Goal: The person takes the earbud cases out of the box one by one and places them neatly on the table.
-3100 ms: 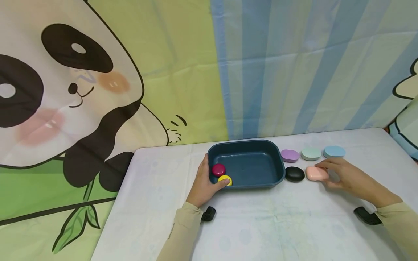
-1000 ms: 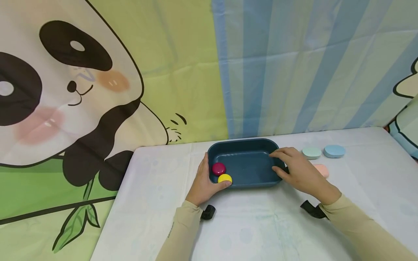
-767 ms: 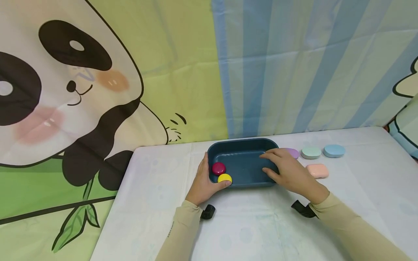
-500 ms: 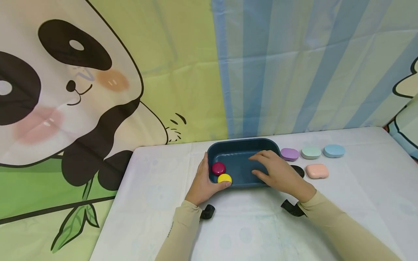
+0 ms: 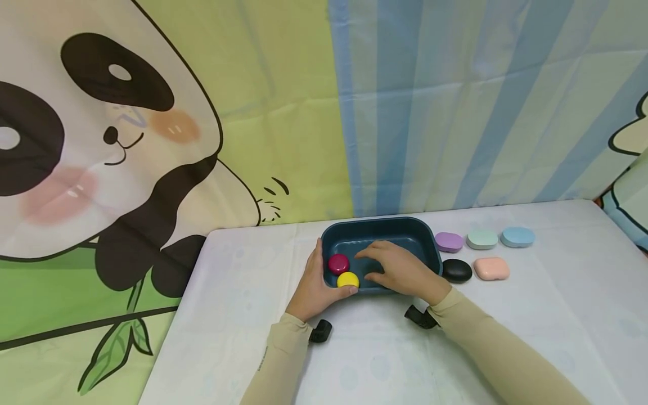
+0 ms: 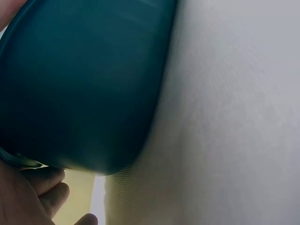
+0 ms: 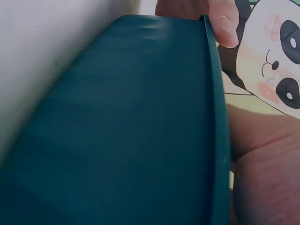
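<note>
In the head view my left hand (image 5: 315, 284) grips the left end of a dark blue rectangular tub (image 5: 430, 236), thumb over the near rim and fingers along the outer wall. Inside at that end lie a shiny crimson round piece (image 5: 338, 264) and a yellow round piece (image 5: 347, 279), near my left thumb. My right hand (image 5: 402, 270) reaches over the near rim into the tub. Its thumb and fingers stand apart, pointing at the two round pieces, and hold nothing. The right wrist view shows the tub's outer wall (image 7: 131, 117) and my left thumb on its rim.
Right of the tub, a purple oval (image 5: 449, 242), a mint oval (image 5: 482, 239) and a light blue oval (image 5: 518, 237) form a back row. A black oval (image 5: 457, 270) and a peach rounded case (image 5: 491, 268) lie in front. A printed panda cloth (image 5: 283, 112) hangs behind the table.
My right hand has left the peach case, which stays on the table, and moved left over the tub toward the round pieces. My left hand keeps its hold on the tub.
</note>
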{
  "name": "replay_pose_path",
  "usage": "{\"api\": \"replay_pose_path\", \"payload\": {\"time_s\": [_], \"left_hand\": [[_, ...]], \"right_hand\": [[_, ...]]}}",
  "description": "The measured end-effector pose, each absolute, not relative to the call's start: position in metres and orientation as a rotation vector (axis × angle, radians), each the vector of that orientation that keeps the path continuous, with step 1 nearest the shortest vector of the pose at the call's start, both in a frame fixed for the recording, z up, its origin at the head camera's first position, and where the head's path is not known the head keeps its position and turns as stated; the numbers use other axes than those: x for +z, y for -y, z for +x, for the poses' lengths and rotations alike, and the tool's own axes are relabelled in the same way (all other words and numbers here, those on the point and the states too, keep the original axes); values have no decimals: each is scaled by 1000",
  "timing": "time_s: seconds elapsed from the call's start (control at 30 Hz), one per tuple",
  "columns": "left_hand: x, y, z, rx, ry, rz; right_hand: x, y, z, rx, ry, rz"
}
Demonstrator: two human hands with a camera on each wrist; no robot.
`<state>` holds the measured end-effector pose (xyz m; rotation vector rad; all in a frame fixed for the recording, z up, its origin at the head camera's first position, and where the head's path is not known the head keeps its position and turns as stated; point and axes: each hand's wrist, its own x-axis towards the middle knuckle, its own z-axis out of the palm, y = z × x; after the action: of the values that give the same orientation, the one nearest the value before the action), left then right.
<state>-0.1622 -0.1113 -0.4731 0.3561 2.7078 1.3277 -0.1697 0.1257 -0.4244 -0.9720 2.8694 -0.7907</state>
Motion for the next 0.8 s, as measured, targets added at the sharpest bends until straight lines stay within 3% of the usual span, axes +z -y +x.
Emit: {"api": "replay_pose_path", "payload": {"time_s": [0.5, 0.8], "left_hand": [[-475, 114, -164, 1341, -2711, 408], [-475, 114, -162, 1356, -2700, 395]], "right_hand": [[-433, -93, -193, -766, -2647, -1214], [-433, -87, -197, -717, -2566, -1171]]}}
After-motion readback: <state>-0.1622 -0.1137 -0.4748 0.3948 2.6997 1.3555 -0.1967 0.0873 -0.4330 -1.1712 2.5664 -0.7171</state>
